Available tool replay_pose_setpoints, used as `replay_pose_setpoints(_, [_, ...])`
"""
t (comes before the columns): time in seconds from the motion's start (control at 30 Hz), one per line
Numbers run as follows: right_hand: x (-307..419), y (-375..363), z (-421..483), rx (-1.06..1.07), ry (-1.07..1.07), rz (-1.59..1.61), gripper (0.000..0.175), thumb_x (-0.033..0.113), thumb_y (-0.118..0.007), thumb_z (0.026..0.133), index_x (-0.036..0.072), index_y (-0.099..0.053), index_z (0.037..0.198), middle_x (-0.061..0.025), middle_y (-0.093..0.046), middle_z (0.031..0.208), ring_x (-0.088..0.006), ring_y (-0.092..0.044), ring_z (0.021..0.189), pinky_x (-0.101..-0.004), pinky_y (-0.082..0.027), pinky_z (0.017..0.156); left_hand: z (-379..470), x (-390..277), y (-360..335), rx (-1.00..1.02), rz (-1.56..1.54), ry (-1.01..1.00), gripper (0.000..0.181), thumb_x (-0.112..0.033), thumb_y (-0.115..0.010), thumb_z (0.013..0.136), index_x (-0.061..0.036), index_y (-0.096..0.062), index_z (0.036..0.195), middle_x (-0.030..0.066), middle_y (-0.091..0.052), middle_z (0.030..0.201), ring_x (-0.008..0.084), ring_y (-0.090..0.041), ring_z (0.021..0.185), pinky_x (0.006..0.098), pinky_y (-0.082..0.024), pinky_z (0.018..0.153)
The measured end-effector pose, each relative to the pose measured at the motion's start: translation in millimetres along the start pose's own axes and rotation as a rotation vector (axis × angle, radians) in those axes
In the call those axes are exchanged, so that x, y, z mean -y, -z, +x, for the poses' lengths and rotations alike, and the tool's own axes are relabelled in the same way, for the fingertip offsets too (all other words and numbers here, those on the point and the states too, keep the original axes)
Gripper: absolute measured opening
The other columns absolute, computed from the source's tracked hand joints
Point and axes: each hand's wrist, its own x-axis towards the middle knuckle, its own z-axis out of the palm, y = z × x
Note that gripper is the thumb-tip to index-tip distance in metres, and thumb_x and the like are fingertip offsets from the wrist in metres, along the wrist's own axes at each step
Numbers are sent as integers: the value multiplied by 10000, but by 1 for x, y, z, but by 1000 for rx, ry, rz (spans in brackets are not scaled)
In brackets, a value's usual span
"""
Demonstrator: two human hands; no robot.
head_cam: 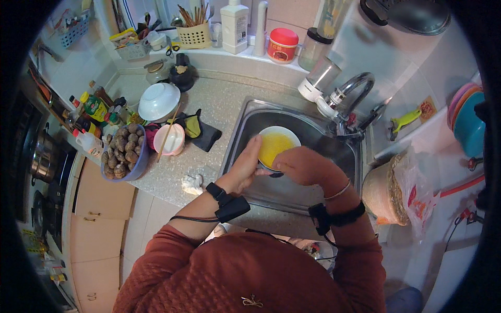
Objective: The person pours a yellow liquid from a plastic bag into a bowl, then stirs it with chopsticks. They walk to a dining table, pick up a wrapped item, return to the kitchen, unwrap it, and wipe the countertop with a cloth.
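My left hand (245,162) holds a white bowl (282,130) by its left side, thumb at the rim and fingers underneath. Yellow, fine-grained food (276,145), which looks like millet in water, fills much of the bowl. My right hand (307,166) is curled over the bowl's near right side, its fingertips at the yellow food. Whether those fingers pinch anything is hidden. Both hands are above the stainless steel sink (289,192), and the chrome faucet (364,80) stands behind it to the right.
Left on the counter are a blue basin (137,166) of taro-like tubers (126,146), a pink-rimmed bowl (172,137) with chopsticks (168,137) across it, an upturned white bowl (158,99) and several bottles (94,105). A woven basket (381,191) stands right of the sink.
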Motion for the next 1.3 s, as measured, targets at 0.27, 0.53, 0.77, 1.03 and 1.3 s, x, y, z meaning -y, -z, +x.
replay_pose_setpoints(0.27, [-5, -26, 19, 64, -148, -78, 201, 137, -508, 870, 45, -660, 964, -212, -648, 844, -416, -620, 796, -489, -490, 740, -3, 0, -4, -22, -27, 8, 545, -570, -348, 1004, -202, -381, 1405, 35, -508, 1322, 175, -566, 1129, 324, -571, 725])
replay_pose_setpoints(0.53, [-1, -13, 29, -370, -116, -116, 273, 106, -502, 870, 39, -667, 1077, -222, -668, 961, -403, -638, 897, -469, -512, 802, -6, -5, -2, -38, -4, -16, 569, -574, -348, 1002, -190, -365, 1422, 43, -470, 1374, 192, -556, 1167, 338, -582, 732])
replay_pose_setpoints(0.77, [-11, -18, 40, -113, -479, -304, 262, 133, -507, 864, 46, -672, 1048, -222, -671, 958, -392, -641, 907, -473, -519, 801, -10, -8, -1, -12, -8, 9, 546, -556, -343, 1010, -189, -383, 1413, 24, -479, 1362, 182, -549, 1175, 328, -583, 716])
replay_pose_setpoints(1.03, [4, -3, 27, -545, -297, -207, 217, 87, -556, 803, 73, -681, 980, -164, -663, 861, -364, -646, 832, -465, -520, 743, -13, -6, 0, -64, -6, 1, 543, -544, -367, 1008, -185, -391, 1415, 27, -482, 1354, 195, -546, 1188, 341, -597, 685])
replay_pose_setpoints(1.3, [4, -21, 29, -674, -247, -77, 198, 28, -610, 734, 73, -654, 922, -161, -625, 792, -376, -617, 782, -459, -501, 714, -11, -5, 0, -48, -13, -12, 540, -530, -372, 1010, -162, -394, 1405, 36, -523, 1303, 195, -595, 1118, 316, -601, 640])
